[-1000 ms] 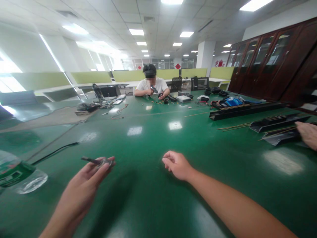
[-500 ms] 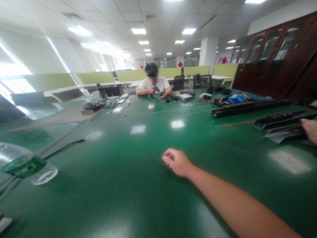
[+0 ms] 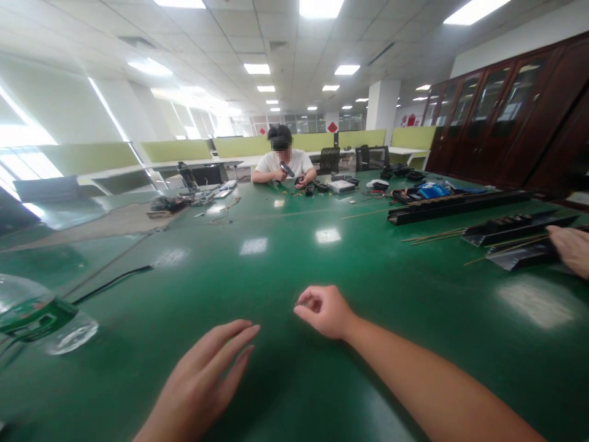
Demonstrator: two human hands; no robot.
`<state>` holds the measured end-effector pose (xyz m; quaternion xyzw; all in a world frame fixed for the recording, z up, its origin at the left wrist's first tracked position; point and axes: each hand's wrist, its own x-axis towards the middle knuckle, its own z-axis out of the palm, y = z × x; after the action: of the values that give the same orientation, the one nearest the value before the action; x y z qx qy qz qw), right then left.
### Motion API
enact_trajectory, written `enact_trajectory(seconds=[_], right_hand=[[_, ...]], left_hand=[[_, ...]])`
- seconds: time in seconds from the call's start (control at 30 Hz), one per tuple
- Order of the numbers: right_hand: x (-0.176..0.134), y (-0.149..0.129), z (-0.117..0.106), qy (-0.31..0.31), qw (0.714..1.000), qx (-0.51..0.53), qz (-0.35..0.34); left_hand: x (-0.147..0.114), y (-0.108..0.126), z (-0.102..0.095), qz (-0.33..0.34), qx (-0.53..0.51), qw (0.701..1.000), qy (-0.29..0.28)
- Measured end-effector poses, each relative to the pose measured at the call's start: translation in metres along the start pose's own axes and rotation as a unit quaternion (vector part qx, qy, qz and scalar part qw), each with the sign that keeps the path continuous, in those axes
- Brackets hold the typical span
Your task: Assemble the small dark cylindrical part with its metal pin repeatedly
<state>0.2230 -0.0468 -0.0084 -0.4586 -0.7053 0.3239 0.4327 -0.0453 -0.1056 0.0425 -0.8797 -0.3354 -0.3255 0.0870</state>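
My right hand (image 3: 329,312) rests low over the green tabletop (image 3: 276,264) in the middle of the view. Its fingers are curled with thumb and forefinger close together; a small dark bit may sit between them, too small to name. To its lower left is my left hand (image 3: 202,371), fingers stretched out and slightly apart, holding nothing. The two hands are apart, their fingertips pointing toward each other. A clear plastic bottle with a green label (image 3: 43,318) lies tilted at the left edge.
Across the table a person (image 3: 283,161) holds a dark tool (image 3: 287,169). Another person's hand (image 3: 570,248) touches a dark metal channel (image 3: 510,255) at the right. Thin rods (image 3: 437,235), a long black channel (image 3: 451,207) and a blue bundle (image 3: 435,189) lie nearby. A black cable (image 3: 113,283) runs left.
My left hand has come into view from below. My right hand sits slightly lower in the picture, still curled. The view has tilted up a little.
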Motion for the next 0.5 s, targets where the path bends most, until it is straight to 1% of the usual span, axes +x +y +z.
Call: enact_trajectory(seconds=[0.1, 0.17, 0.23, 0.3, 0.37, 0.4, 0.43, 0.5], right_hand=[[-0.001, -0.001, 0.0, -0.011, 0.999, 0.01, -0.028], [0.0, 0.0, 0.0, -0.02, 0.998, 0.017, -0.048], [0.002, 0.004, 0.0, -0.024, 0.998, 0.028, -0.053], [0.004, 0.008, 0.001, -0.028, 0.998, 0.046, -0.043], [0.005, 0.011, 0.002, -0.038, 0.997, 0.066, -0.028], [0.005, 0.012, 0.002, -0.046, 0.996, 0.07, -0.024], [0.005, 0.012, 0.002, -0.054, 0.996, 0.069, -0.02], [0.004, 0.011, 0.002, -0.067, 0.996, 0.056, -0.015]], left_hand=[[0.039, 0.012, 0.031, 0.076, 0.02, 0.996, -0.035], [0.057, 0.013, 0.05, 0.114, 0.012, 0.992, -0.057], [0.068, 0.011, 0.065, 0.148, -0.005, 0.987, -0.068], [0.072, 0.008, 0.074, 0.159, -0.024, 0.985, -0.062], [0.072, 0.007, 0.076, 0.14, -0.037, 0.988, -0.049], [0.071, 0.006, 0.074, 0.124, -0.042, 0.991, -0.043], [0.068, 0.005, 0.07, 0.106, -0.043, 0.993, -0.038], [0.058, -0.002, 0.054, 0.062, -0.031, 0.997, -0.03]])
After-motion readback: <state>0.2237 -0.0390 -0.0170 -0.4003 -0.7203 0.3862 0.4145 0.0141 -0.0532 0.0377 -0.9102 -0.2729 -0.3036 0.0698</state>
